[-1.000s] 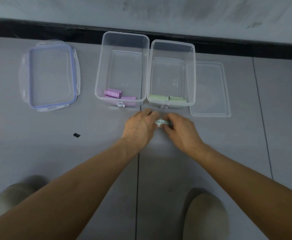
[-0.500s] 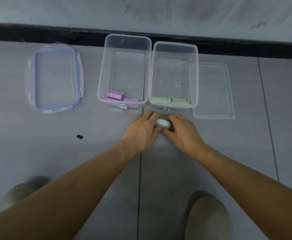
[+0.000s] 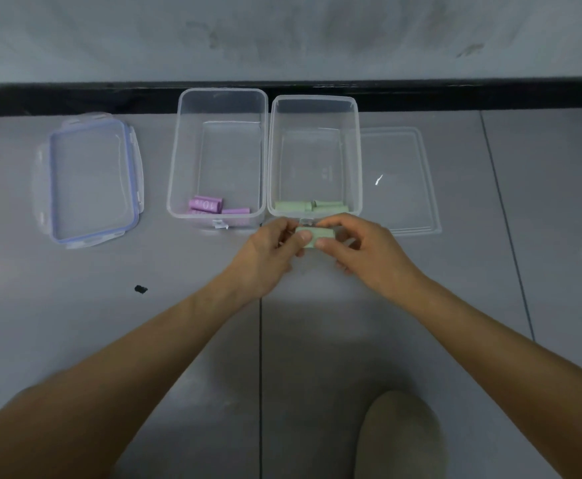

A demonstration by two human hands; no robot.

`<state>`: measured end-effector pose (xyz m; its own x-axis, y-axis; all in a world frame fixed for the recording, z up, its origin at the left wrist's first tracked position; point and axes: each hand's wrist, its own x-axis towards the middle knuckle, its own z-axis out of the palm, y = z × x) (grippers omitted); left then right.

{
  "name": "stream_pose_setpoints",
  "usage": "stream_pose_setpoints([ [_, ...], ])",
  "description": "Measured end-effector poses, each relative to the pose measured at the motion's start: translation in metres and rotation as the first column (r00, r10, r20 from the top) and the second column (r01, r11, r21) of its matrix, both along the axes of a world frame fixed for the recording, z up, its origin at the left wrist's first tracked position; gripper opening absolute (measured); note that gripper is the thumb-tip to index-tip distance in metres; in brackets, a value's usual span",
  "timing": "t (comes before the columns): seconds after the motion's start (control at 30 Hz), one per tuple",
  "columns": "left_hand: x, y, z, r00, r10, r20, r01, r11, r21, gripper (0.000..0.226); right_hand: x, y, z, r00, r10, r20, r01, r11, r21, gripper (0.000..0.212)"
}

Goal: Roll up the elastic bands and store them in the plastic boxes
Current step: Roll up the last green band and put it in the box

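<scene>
A rolled green elastic band (image 3: pixel 315 235) is pinched between my left hand (image 3: pixel 268 254) and my right hand (image 3: pixel 362 252), just in front of the right clear plastic box (image 3: pixel 355 157). That box holds rolled green bands (image 3: pixel 312 206) at its near end. The left clear box (image 3: pixel 175 167) stands beside it, touching, with rolled purple bands (image 3: pixel 206 205) at its near end. Both boxes are open.
A clear lid with a blue seal (image 3: pixel 89 181) lies on the grey floor left of the boxes. A plain clear lid (image 3: pixel 403 181) lies to their right. A small black speck (image 3: pixel 141 289) sits on the floor. A black skirting strip runs behind. My knee (image 3: pixel 400 437) shows below.
Both hands have lifted the green roll off the floor and brought it closer to the right box's near edge. More of the roll shows between the fingers.
</scene>
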<state>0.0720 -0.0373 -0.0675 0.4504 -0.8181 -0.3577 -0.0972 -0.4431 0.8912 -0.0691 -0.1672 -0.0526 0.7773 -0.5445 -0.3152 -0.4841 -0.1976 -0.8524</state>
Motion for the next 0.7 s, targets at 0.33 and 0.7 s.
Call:
stream_pose_setpoints([
  [0.33,0.034,-0.040,0.028,0.986,0.028,0.164,-0.026,1.000,-0.015,0.029,0.042,-0.050,0.039,0.966,0.222,-0.135,-0.257,0.891,-0.373,0.042],
  [0.7,0.071,-0.062,0.017,0.961,0.054,0.271,-0.054,0.998,-0.007,0.029,0.106,-0.076,0.039,0.866,0.381,-0.323,-0.492,0.761,-0.422,0.032],
])
